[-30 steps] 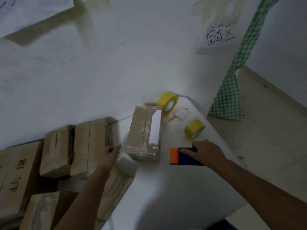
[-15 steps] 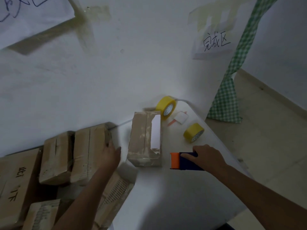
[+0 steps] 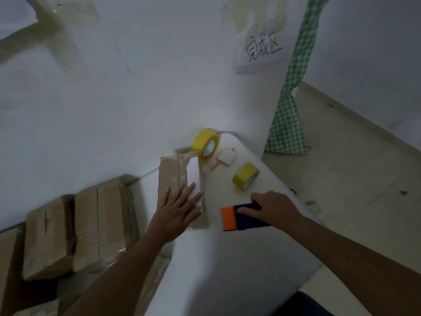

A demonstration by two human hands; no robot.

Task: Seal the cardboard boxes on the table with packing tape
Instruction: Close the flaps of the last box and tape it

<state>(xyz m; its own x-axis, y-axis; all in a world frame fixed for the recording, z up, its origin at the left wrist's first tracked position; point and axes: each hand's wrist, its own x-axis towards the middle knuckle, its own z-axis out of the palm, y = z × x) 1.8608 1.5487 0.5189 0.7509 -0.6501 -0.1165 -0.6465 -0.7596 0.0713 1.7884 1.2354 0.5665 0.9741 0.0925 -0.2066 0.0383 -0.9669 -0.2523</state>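
Note:
A small cardboard box (image 3: pixel 170 172) with a white label stands on the white table (image 3: pixel 227 258) near the wall. My left hand (image 3: pixel 177 208) lies flat on its near top, fingers straight and spread. My right hand (image 3: pixel 271 208) grips a dark blue tape dispenser (image 3: pixel 246 218) with an orange front plate, resting on the table just right of the box. Two yellow tape rolls sit behind: a large one (image 3: pixel 205 144) against the wall and a smaller one (image 3: pixel 245 176) nearer my right hand.
Several more cardboard boxes (image 3: pixel 95 226) are stacked at the left, below table level. A small white card (image 3: pixel 226 157) and an orange strip lie between the rolls. A handwritten paper sign (image 3: pixel 262 51) hangs on the wall. Green checked cloth (image 3: pixel 287 124) hangs beyond the table's right edge.
My left hand left the stacked boxes on the left and moved right onto the top of the box on the table. My right hand stayed on the dispenser.

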